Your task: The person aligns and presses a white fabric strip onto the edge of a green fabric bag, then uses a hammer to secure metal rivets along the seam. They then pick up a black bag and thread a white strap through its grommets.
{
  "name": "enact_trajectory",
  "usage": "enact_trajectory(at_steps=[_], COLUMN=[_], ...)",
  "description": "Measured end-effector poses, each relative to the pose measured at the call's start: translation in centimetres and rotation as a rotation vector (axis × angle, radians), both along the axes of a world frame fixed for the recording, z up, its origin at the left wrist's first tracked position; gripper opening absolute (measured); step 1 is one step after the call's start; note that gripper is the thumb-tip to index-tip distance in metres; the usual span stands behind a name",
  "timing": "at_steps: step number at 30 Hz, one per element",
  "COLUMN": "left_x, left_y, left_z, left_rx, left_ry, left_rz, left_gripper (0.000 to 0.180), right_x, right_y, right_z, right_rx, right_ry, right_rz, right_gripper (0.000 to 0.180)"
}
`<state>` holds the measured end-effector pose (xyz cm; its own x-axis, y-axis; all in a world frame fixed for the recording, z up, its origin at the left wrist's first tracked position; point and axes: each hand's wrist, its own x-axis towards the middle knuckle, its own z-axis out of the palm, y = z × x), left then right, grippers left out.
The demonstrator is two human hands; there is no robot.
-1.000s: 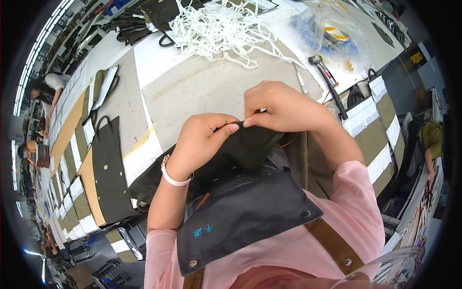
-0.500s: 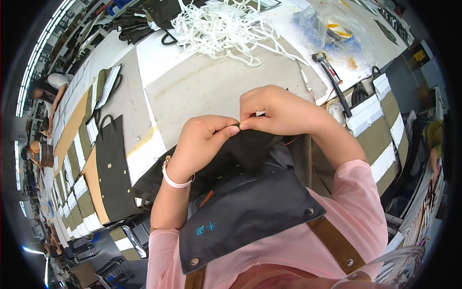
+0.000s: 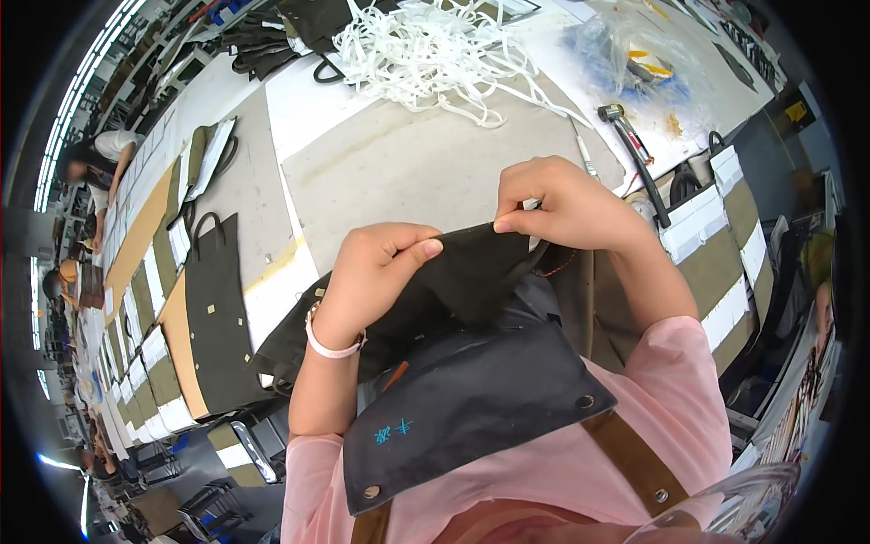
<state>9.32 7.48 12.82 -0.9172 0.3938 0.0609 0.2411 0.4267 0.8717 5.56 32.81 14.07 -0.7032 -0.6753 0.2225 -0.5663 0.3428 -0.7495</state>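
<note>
Dark olive-black fabric (image 3: 471,272) hangs between my hands and drapes over the table's near edge, against my apron. My left hand (image 3: 385,263) pinches its upper edge between thumb and fingers. Further right along that edge, my right hand (image 3: 553,204) also pinches the cloth, with a short stretch of edge running between the two grips. Below my right wrist a thin reddish thread or cord (image 3: 555,269) shows on the cloth. The fabric's lower part is partly hidden by my left forearm and the apron (image 3: 471,408).
A heap of white tape (image 3: 435,54) lies at the back of the table. To the right are a hammer (image 3: 634,163), a white pen-like tool (image 3: 587,156) and a plastic bag (image 3: 634,63). Dark panels with handles (image 3: 217,317) lie left. Another person (image 3: 113,159) stands far left.
My hands have moved apart; the right one has shifted right along the fabric's edge, so a stretch of edge now shows between them. Both still pinch the cloth.
</note>
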Motion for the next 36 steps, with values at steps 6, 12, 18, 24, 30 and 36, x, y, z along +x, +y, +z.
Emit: enact_trajectory(at_steps=[6, 12, 18, 24, 30, 36], left_x=[-0.1, 0.0, 1.0, 2.0, 3.2, 4.3], left_y=[0.4, -0.2, 0.2, 0.2, 0.1, -0.1], left_z=[-0.6, -0.4, -0.1, 0.1, 0.6, 0.3], left_rx=[0.006, 0.008, 0.011, -0.029, -0.108, -0.143], left_ry=[-0.043, -0.141, -0.001, 0.002, 0.170, 0.439], left_rz=[-0.040, 0.040, -0.015, 0.057, -0.006, -0.083], left_gripper=[0.018, 0.017, 0.017, 0.014, 0.011, 0.011], right_x=[0.9, 1.0, 2.3, 3.3, 4.7, 5.5], right_y=[-1.2, -0.7, -1.8, -0.5, -0.7, 1.6], right_z=[-0.7, -0.5, -2.2, -2.7, -3.4, -3.2], right_rx=[-0.044, -0.042, -0.098, -0.102, -0.125, -0.078], right_ry=[0.115, 0.138, 0.369, 0.488, 0.616, 0.687], right_rz=[-0.007, -0.075, -0.094, -0.120, -0.134, -0.203], right_gripper=[0.014, 0.010, 0.009, 0.010, 0.024, 0.023])
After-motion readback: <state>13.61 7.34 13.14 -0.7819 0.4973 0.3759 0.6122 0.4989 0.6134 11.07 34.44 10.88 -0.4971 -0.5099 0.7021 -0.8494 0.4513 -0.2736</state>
